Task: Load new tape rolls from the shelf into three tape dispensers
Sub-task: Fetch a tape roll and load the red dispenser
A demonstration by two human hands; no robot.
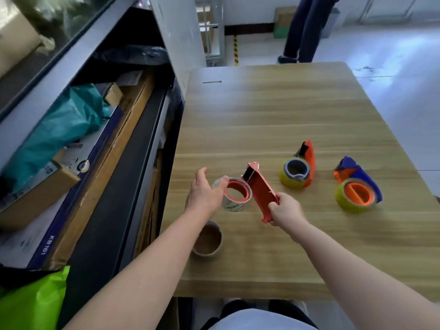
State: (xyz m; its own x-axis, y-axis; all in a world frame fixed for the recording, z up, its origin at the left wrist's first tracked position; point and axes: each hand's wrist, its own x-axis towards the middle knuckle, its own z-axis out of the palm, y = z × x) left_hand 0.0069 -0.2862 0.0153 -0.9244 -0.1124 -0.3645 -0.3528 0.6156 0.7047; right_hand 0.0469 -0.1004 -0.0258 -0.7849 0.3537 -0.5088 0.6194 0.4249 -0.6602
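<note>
Right grip (283,209) clamped on red dispenser (260,189). Left grip (206,191) spread apart, thumb on clear tape roll (234,198) touching the dispenser, low over surface (273,115). Risk: an off-axis push likely seats the roll crooked or slips it off.

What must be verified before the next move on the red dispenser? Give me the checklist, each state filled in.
1. Right hand grips red dispenser: ok.
2. Left hand on clear tape roll: ok, thumb on its rim.
3. Roll fully seated on the hub: cannot tell.
4. Tape end threaded to the cutter: cannot tell.
5. Orange dispenser and blue dispenser loaded: ok, yellow tape on both.
6. Space under left forearm free: not ok, brown roll lies there.
</note>
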